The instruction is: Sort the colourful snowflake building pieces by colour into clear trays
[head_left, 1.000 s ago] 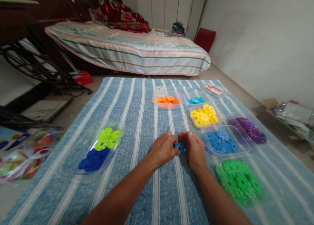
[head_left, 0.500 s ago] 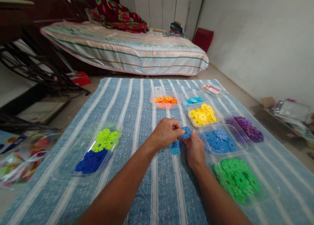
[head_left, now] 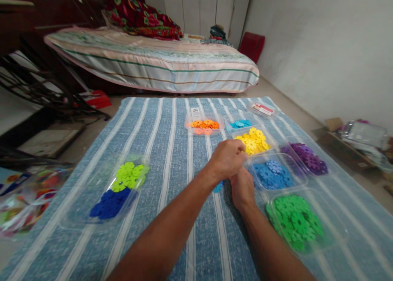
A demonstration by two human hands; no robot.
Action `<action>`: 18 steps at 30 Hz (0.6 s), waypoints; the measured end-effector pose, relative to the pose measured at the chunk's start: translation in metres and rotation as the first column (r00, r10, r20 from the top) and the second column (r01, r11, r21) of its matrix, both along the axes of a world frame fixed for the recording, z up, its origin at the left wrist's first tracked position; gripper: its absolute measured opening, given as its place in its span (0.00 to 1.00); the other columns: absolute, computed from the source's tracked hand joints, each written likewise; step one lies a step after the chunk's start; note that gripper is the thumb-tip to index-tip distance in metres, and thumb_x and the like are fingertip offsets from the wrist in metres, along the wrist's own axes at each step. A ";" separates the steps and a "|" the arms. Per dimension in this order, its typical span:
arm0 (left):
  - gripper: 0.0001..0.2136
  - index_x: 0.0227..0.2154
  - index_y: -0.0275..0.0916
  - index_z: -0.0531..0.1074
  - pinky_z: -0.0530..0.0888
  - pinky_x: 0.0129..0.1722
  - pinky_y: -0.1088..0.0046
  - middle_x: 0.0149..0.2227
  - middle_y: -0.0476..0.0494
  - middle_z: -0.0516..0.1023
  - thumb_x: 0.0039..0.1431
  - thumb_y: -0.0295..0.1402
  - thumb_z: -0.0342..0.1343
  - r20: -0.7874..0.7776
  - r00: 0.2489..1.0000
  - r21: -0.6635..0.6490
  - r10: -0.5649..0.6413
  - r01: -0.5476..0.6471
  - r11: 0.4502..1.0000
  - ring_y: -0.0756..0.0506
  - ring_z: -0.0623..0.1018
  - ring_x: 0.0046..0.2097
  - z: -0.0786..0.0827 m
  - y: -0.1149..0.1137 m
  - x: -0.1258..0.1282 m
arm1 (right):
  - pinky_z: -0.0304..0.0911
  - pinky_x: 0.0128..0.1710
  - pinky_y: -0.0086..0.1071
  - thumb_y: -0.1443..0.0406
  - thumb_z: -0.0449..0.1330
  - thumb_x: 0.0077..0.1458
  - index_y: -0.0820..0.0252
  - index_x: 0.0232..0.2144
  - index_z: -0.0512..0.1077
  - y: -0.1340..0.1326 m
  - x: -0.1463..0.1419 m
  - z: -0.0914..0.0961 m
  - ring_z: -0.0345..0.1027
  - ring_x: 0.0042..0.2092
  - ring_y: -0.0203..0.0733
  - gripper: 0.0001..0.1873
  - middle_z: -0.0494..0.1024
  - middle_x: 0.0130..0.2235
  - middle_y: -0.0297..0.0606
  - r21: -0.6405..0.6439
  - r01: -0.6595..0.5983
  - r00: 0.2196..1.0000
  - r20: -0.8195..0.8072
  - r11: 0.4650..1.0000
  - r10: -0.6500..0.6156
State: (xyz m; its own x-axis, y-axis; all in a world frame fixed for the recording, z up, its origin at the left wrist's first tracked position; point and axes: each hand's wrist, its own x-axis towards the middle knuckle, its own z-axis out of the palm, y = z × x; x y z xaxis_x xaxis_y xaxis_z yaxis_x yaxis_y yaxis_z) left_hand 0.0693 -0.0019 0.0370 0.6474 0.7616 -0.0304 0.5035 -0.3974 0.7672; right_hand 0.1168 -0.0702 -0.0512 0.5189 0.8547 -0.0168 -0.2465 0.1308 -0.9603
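My left hand (head_left: 229, 158) is closed, its fingertips over the near-left edge of the tub of yellow flower-shaped discs (head_left: 254, 141). Just below it, my right hand (head_left: 243, 187) is also closed, its fingers partly covered by the left. What lies in either hand is hidden. A blue disc piece (head_left: 218, 187) shows on the cloth under my left wrist, mostly covered by the arm. Right of my hands stands a clear tub of blue discs (head_left: 272, 174).
Tubs of green discs (head_left: 294, 221), purple discs (head_left: 310, 158), orange discs (head_left: 205, 125) and light-blue discs (head_left: 240, 124) stand around. At left, a clear tub holds lime discs (head_left: 130, 175) and dark-blue discs (head_left: 110, 203). A small box (head_left: 262, 109) lies at the far right corner.
My left hand has moved up and right toward the yellow tub. The blue disc seen between both hands is now out of sight. My right hand has barely moved.
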 end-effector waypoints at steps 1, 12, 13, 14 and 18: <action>0.06 0.29 0.36 0.75 0.69 0.37 0.73 0.31 0.45 0.77 0.51 0.26 0.53 -0.040 0.999 0.051 0.016 -0.013 0.999 0.47 0.75 0.35 -0.003 0.004 -0.009 | 0.67 0.41 0.39 0.53 0.53 0.55 0.61 0.35 0.74 0.001 0.000 -0.003 0.72 0.40 0.46 0.19 0.79 0.33 0.40 0.019 -0.008 0.998 -0.063 1.000 0.010; 0.06 0.30 0.39 0.74 0.68 0.36 0.70 0.33 0.41 0.77 0.50 0.33 0.55 -0.500 0.866 0.133 -0.006 0.084 0.988 0.41 0.76 0.40 -0.046 -0.007 -0.059 | 0.66 0.42 0.39 0.49 0.59 0.52 0.62 0.31 0.75 -0.001 0.002 -0.017 0.75 0.36 0.43 0.21 0.80 0.30 0.40 -0.002 0.015 0.973 -0.230 1.000 -0.015; 0.07 0.32 0.39 0.74 0.69 0.37 0.69 0.35 0.40 0.78 0.50 0.34 0.55 -0.504 0.864 0.142 -0.008 0.092 0.986 0.40 0.76 0.41 -0.047 -0.009 -0.058 | 0.66 0.42 0.39 0.49 0.59 0.52 0.62 0.31 0.75 -0.001 0.002 -0.017 0.75 0.36 0.43 0.21 0.80 0.31 0.40 -0.004 0.011 0.973 -0.230 1.000 -0.012; 0.09 0.34 0.39 0.74 0.69 0.37 0.68 0.37 0.39 0.77 0.51 0.35 0.55 -0.513 0.858 0.149 -0.011 0.102 0.984 0.39 0.76 0.41 -0.048 -0.010 -0.056 | 0.66 0.42 0.39 0.49 0.59 0.52 0.62 0.31 0.75 -0.001 0.002 -0.017 0.74 0.36 0.43 0.21 0.80 0.31 0.40 -0.005 0.009 0.973 -0.230 1.000 -0.010; 0.11 0.36 0.36 0.73 0.70 0.37 0.66 0.40 0.36 0.76 0.49 0.32 0.55 -0.530 0.848 0.157 -0.024 0.126 0.979 0.37 0.76 0.42 -0.050 -0.012 -0.054 | 0.66 0.42 0.38 0.49 0.58 0.52 0.61 0.31 0.75 -0.001 0.002 -0.016 0.74 0.36 0.42 0.20 0.80 0.31 0.39 -0.006 0.009 0.973 -0.232 1.000 -0.010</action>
State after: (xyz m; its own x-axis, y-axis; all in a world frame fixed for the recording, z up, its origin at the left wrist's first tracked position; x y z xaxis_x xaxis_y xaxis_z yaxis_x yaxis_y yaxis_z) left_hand 0.0151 -0.0139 -0.0130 0.6294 0.7363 -0.2485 0.7718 -0.5552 0.3100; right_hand 0.1191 -0.0714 -0.0675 0.5082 0.8495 -0.1417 -0.4618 0.1299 -0.8774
